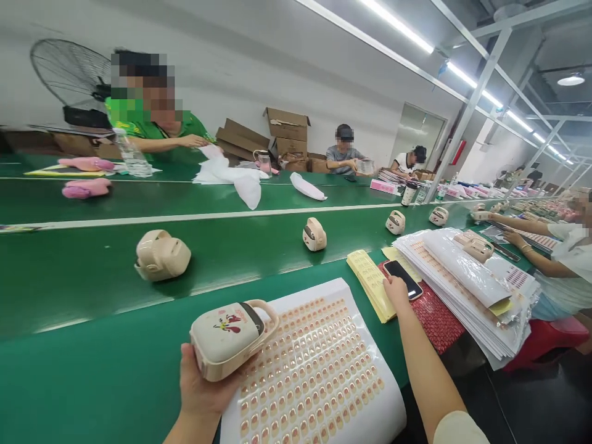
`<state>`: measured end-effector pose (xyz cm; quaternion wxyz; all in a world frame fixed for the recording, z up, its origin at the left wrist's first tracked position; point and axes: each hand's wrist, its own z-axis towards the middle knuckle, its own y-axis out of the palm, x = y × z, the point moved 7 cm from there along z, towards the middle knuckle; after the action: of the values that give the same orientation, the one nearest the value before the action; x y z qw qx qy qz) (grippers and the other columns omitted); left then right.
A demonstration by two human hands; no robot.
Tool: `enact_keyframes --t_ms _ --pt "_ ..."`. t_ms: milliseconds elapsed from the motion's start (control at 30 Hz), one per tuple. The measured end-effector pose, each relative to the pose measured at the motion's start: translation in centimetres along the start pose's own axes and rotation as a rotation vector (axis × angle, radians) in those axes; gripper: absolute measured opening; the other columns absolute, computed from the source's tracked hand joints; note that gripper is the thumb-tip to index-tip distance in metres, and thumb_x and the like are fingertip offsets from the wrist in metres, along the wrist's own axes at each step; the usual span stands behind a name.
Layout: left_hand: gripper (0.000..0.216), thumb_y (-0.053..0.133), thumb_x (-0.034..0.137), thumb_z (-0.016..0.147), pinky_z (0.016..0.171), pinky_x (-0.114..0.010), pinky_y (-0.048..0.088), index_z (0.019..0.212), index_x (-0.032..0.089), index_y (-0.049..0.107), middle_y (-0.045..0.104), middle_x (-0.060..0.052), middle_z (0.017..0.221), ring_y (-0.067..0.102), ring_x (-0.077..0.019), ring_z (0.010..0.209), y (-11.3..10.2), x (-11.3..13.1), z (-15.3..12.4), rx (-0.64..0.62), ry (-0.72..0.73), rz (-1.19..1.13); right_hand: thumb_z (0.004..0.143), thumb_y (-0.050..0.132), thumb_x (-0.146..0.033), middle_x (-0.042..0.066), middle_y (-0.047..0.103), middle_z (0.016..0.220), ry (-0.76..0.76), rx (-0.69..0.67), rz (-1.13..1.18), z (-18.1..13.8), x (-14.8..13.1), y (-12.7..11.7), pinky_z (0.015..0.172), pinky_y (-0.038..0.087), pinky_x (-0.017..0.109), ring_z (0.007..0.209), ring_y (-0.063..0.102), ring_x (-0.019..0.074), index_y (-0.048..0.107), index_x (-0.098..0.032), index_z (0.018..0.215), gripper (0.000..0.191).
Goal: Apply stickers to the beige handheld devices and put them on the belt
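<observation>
Head view: left hand (203,388) closed around cream case (231,338), thumb side underneath, printed face up, handle pointing away from the fingers. Case held just above sticker sheet (319,370), whose rows run outward beyond the fingertips. Right hand (396,290) extended, fingertips resting at near edge of phone (403,279); fingers loosely curled, gripping nothing. Yellow label strip (370,283) just left of those fingers. Judged step: case picked up for labelling, sticker not yet taken. Next move calls for bringing right fingers back to sheet, peeling one sticker, pressing onto case face.
</observation>
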<state>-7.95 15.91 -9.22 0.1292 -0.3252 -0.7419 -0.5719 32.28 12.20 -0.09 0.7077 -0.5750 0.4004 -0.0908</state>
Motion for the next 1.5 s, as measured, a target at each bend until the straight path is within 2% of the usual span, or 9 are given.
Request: enact_keyframes --t_ms 100,200,533,667,767,900,1133,1333,1500 --pt "0.053 0.05 0.058 0.071 0.068 -0.047 0.052 0.121 0.043 0.045 0.066 0.001 0.102 0.06 -0.0298 0.09 -0.1 0.0 -0.4 0.09 0.022 -0.001 0.086 0.046 -0.026 0.008 0.061 0.089 0.023 0.025 -0.027 0.0 0.6 1.0 0.076 0.043 0.032 0.082 0.058 0.0167 0.062 -0.011 0.089 0.022" --pt "0.05 0.048 0.05 0.076 0.064 -0.046 0.051 0.123 0.038 0.044 0.067 -0.002 0.096 0.063 -0.0287 0.082 0.6 -0.2 -0.7 0.063 0.003 -0.019 0.085 0.043 -0.023 0.012 0.059 0.096 0.028 0.074 -0.036 -0.2 0.6 1.3 0.07 0.041 0.028 0.085 0.059 0.0197 0.065 -0.012 0.091 0.025" --pt "0.048 0.035 0.051 0.083 0.043 -0.034 0.048 0.124 0.03 0.043 0.066 -0.002 0.08 0.062 -0.0234 0.059 2.9 -0.2 -2.2 0.151 0.014 0.017 0.083 0.041 -0.023 0.013 0.054 0.102 0.031 0.124 0.04 -0.2 0.5 1.4 0.066 0.038 0.03 0.084 0.056 0.0229 0.062 -0.013 0.091 0.025" --pt "0.05 0.035 0.053 0.082 0.039 -0.031 0.046 0.125 0.028 0.043 0.066 -0.003 0.082 0.062 -0.0231 0.059 3.6 0.2 -2.5 0.102 0.065 0.024 0.08 0.043 -0.024 0.013 0.054 0.101 0.017 0.134 0.136 -0.3 0.6 1.4 0.067 0.037 0.031 0.085 0.055 0.0237 0.063 -0.014 0.085 0.023" --pt "0.046 0.031 0.048 0.086 0.047 -0.033 0.049 0.124 0.027 0.045 0.067 -0.004 0.085 0.064 -0.0236 0.066 4.2 0.6 -3.0 0.047 0.126 -0.052 0.076 0.046 -0.025 0.012 0.055 0.099 0.021 0.141 0.248 -0.2 0.8 1.2 0.069 0.037 0.031 0.085 0.054 0.0239 0.063 -0.015 0.078 0.02" --pt "0.043 0.034 0.047 0.086 0.074 -0.038 0.05 0.123 0.031 0.047 0.067 -0.003 0.098 0.063 -0.0225 0.083 4.4 0.8 -4.4 0.003 0.196 -0.239 0.065 0.053 -0.027 0.01 0.057 0.088 0.04 0.126 0.465 0.1 1.3 1.0 0.069 0.036 0.032 0.082 0.053 0.0246 0.059 -0.016 0.064 0.012" --pt "0.036 0.049 0.044 0.077 0.071 -0.038 0.051 0.108 0.03 0.057 0.069 -0.002 0.089 0.063 -0.0231 0.08 4.6 -0.7 -7.6 0.11 0.203 -0.309 0.047 0.059 -0.044 0.002 0.055 0.065 0.076 -0.045 1.004 -1.6 -0.4 0.9 0.06 0.04 0.029 0.066 0.052 0.0179 0.05 -0.019 0.059 0.029" --pt "0.028 0.058 0.04 0.069 0.054 -0.031 0.051 0.088 0.019 0.06 0.064 -0.001 0.071 0.061 -0.0188 0.061 7.7 -2.0 -9.1 0.284 0.211 -0.087 0.041 0.068 -0.046 0.004 0.061 0.083 0.002 -0.304 1.301 -8.7 -6.7 1.5 0.071 0.045 0.03 0.077 0.056 0.017 0.056 -0.019 0.061 0.035" --pt "0.042 0.068 0.048 0.059 0.055 -0.025 0.049 0.09 0.021 0.056 0.061 0.0 0.087 0.058 -0.0156 0.07 8.6 -3.1 -9.2 0.311 0.303 -0.003 0.04 0.079 -0.037 0.004 0.06 0.088 0.079 -0.561 1.568 -14.0 -9.9 2.9 0.085 0.039 0.031 0.092 0.051 0.0187 0.06 -0.02 0.056 0.03"
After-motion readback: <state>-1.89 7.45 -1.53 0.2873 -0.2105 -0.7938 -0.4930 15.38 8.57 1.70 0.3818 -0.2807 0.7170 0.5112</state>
